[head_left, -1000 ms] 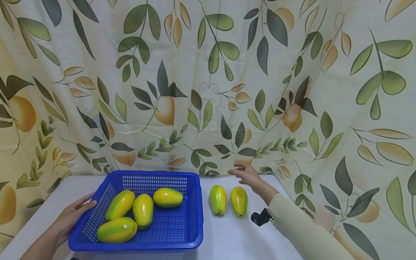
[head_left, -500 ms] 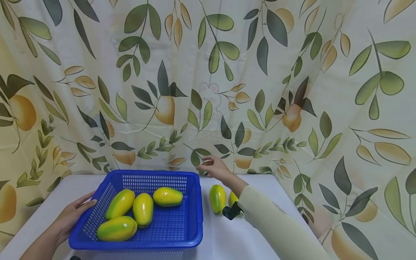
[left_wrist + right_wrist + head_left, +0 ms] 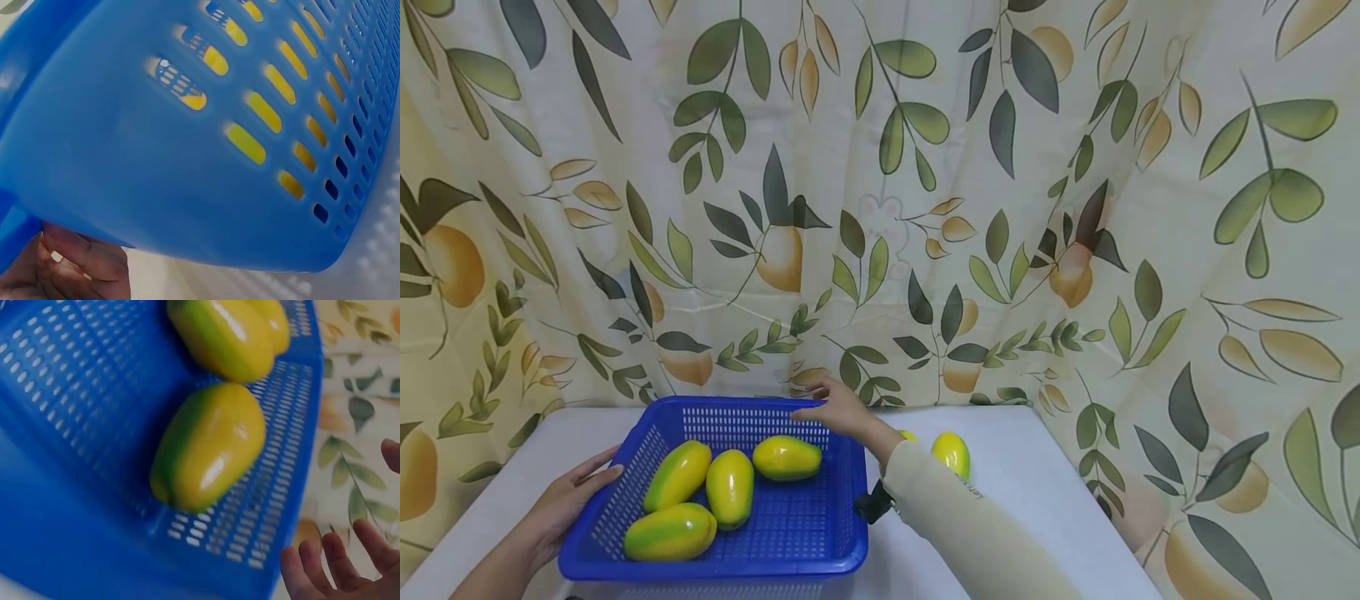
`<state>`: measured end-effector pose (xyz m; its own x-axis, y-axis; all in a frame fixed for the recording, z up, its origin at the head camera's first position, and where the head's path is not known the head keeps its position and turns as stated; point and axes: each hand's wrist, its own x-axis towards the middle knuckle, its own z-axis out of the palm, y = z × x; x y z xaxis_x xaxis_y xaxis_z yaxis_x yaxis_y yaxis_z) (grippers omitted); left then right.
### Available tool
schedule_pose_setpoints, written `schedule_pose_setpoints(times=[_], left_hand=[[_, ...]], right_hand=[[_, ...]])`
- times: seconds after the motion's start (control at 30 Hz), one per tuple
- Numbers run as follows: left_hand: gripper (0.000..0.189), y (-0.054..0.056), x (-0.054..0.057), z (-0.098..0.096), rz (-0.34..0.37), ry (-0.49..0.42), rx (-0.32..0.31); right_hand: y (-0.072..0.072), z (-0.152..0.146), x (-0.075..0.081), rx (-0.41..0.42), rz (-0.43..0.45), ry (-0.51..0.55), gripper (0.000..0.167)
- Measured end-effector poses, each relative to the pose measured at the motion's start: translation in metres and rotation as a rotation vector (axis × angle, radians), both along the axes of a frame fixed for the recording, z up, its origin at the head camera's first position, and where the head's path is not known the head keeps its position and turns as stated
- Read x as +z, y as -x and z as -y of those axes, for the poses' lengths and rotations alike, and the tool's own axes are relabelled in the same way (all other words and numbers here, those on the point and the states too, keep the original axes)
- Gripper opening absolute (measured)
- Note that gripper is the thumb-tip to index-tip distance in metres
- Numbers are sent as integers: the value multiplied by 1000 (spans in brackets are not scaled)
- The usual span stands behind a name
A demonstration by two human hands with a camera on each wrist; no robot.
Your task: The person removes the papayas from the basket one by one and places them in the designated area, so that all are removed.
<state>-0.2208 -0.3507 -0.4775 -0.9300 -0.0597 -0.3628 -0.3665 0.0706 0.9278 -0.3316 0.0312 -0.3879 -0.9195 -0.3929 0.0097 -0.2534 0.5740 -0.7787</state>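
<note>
A blue plastic basket (image 3: 715, 570) with slotted walls holds several glossy yellow-green papayas (image 3: 730, 490). My left hand (image 3: 561, 502) grips the basket's left rim; in the left wrist view its curled fingers (image 3: 94, 257) show at the rim's underside. Over the back right part of the basket hovers my right hand (image 3: 842, 410), fingers spread and nothing in them. The papaya nearest to it (image 3: 212, 447) lies below, apart from the hand. Outside, right of the basket, are two more papayas: one (image 3: 951, 454) is partly covered by my sleeve, the other (image 3: 907, 435) almost wholly.
The basket stands on a table with a white cloth (image 3: 1015, 467). Behind it hangs a curtain (image 3: 880, 250) printed with leaves and fruit, close to the table's back edge. A small black camera (image 3: 874, 503) sits on my right wrist, near the basket's right rim.
My right hand has moved left, from above the two papayas outside to over the basket's back right part. The left hand, the basket and the papayas stay put.
</note>
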Motion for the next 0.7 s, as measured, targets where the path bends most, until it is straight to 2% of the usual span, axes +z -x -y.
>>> schedule_pose_setpoints(times=[0.2, 0.37, 0.7], left_hand=[[81, 0, 0, -1, -10, 4, 4], [79, -1, -1, -1, -17, 0, 12], [82, 1, -2, 0, -6, -15, 19]], right_hand=[[-7, 20, -17, 50, -47, -69, 62], [-12, 26, -29, 38, -37, -74, 61], [-11, 25, -52, 13, -19, -85, 61]])
